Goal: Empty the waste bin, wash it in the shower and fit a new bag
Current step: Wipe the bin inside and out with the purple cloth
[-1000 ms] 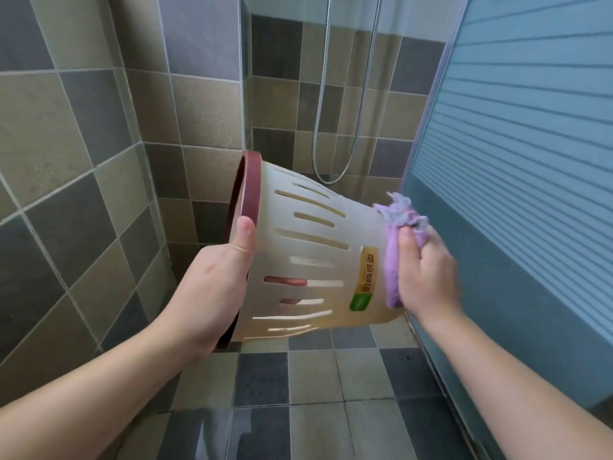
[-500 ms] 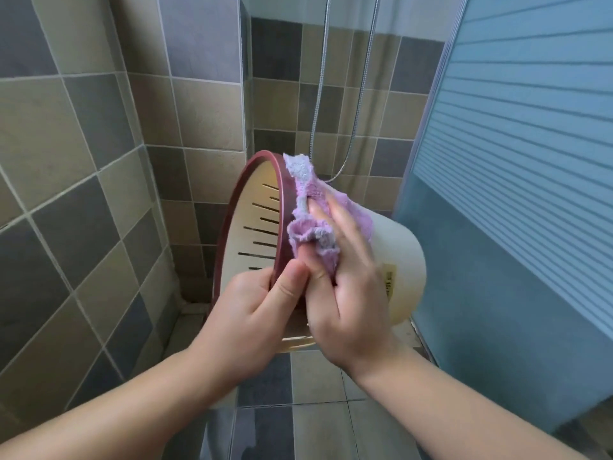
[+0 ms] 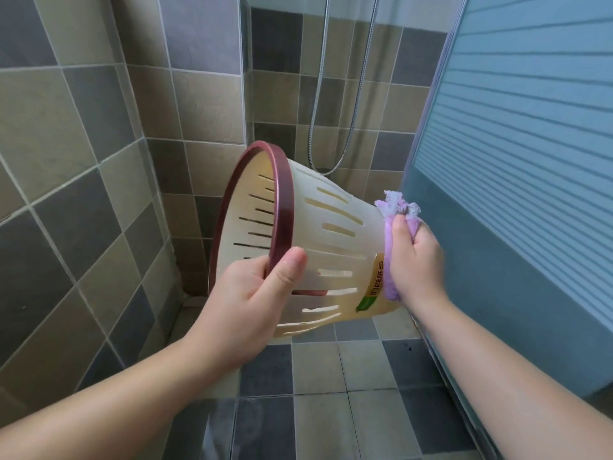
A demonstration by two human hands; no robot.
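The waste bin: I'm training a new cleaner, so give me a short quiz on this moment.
1. True or false: the waste bin stands upright on the floor.
2. Which hand holds the purple cloth? A) left B) right C) neither
3. What part of the bin does the left hand grip?

Key:
1. False; it is held on its side, off the floor.
2. B, the right hand, pressing the cloth to the bin's base end.
3. The dark red rim.
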